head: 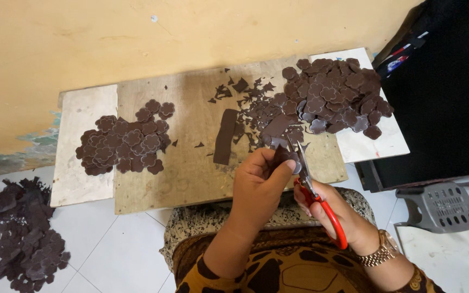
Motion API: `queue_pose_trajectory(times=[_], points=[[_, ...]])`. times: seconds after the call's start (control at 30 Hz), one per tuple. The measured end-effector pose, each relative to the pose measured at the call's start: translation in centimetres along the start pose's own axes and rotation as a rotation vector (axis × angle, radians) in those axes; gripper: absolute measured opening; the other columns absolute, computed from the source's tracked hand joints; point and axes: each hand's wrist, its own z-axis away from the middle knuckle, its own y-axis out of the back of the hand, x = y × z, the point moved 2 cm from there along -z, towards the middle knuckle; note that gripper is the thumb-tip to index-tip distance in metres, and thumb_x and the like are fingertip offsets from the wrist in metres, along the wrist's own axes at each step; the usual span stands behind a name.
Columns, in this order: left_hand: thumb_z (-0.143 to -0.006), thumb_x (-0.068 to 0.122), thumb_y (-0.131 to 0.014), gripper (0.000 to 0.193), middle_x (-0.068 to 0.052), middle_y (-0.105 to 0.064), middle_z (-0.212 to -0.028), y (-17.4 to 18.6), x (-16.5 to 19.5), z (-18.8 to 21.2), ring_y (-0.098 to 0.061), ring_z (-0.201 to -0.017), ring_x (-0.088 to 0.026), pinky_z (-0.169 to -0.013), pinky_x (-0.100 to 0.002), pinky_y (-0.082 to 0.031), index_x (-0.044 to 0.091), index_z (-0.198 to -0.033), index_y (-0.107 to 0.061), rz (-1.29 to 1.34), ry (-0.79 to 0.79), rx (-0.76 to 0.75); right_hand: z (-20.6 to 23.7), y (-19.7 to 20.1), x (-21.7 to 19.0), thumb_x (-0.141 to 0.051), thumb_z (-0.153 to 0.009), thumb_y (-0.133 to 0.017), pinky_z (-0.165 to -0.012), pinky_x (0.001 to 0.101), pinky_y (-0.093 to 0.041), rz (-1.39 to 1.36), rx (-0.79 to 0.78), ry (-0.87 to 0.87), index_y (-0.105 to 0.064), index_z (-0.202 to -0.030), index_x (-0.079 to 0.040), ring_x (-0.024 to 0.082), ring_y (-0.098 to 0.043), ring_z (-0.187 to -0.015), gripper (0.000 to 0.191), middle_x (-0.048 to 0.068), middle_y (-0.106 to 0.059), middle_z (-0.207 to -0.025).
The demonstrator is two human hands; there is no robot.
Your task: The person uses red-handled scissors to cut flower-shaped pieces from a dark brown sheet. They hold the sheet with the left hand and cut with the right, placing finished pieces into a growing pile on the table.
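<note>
brown cutout [282, 157] pinched in left hand [259, 184], right hand [327, 203] gripping scissors [313, 187].

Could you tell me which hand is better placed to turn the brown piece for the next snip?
Left. The left hand pinches the brown flower-shaped piece in its fingers, free to rotate it; the right hand is occupied with the red-handled scissors.

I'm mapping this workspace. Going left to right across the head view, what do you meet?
Scrap heap on the floor → pale board → left pile of brown flower cutouts → dark strip → left hand → red-handled scissors in the right hand → grey stool.
</note>
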Motion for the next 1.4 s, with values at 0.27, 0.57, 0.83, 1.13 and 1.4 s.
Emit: queue_pose_trajectory(times=[0.27, 0.57, 0.83, 1.13, 1.4], points=[[-0.096, 0.0, -0.066, 0.009, -0.003, -0.071, -0.098, 0.1, -1.0, 0.0, -0.065, -0.089, -0.008, -0.084, -0.026, -0.054, 0.0, -0.105, -0.066, 0.125, 0.08, -0.064, 0.2, -0.2, -0.3, -0.077, -0.097, -0.037, -0.062, 0.027, -0.044, -0.003, 0.007, 0.034, -0.054, -0.102, -0.004, 0.012, -0.045, -0.071, 0.075, 0.0, -0.046, -0.081], [-0.096, 0.001, -0.068, 0.007, -0.003, -0.071, -0.097, 0.5, -1.0, 0.1, -0.065, -0.087, -0.009, -0.081, -0.026, -0.053, 0.001, -0.103, -0.069, 0.133, 0.119, -0.064, 0.2, 0.3, 0.5, -0.077, -0.097, -0.038, -0.062, 0.0261, -0.042, 0.095, 0.053, 0.009, -0.053, -0.095, -0.006, 0.011, -0.045, -0.071, 0.073, -0.001, -0.047, -0.079], [-0.098, 0.005, -0.069, 0.008, -0.002, -0.072, -0.095, 0.8, -1.3, -0.2, -0.065, -0.086, -0.007, -0.081, -0.024, -0.054, -0.001, -0.103, -0.07, 0.095, 0.099, -0.038, 0.1, 0.6, 0.8, -0.076, -0.095, -0.039, -0.056, 0.0273, -0.042, 0.154, 0.038, -0.006, -0.056, -0.105, -0.008, 0.011, -0.046, -0.064, 0.071, -0.002, -0.045, -0.075], [-0.098, 0.005, -0.069, 0.007, 0.0, -0.071, -0.093, 0.6, -1.3, -0.2, -0.063, -0.082, -0.005, -0.075, -0.022, -0.051, -0.001, -0.102, -0.07, 0.089, 0.073, -0.008, 0.2, 0.5, 1.0, -0.074, -0.096, -0.038, -0.06, 0.0273, -0.044, 0.16, 0.073, -0.061, -0.055, -0.094, -0.009, 0.011, -0.047, -0.068, 0.068, -0.002, -0.048, -0.076], [-0.096, 0.007, -0.07, 0.01, 0.0, -0.071, -0.088, 1.0, -1.1, -0.6, -0.062, -0.078, -0.005, -0.072, -0.022, -0.05, -0.001, -0.101, -0.072, 0.075, 0.119, 0.011, 0.4, 0.7, 3.0, -0.072, -0.095, -0.038, -0.056, 0.0271, -0.043, 0.209, 0.113, -0.139, -0.05, -0.082, -0.013, 0.01, -0.045, -0.062, 0.062, -0.004, -0.046, -0.068]])
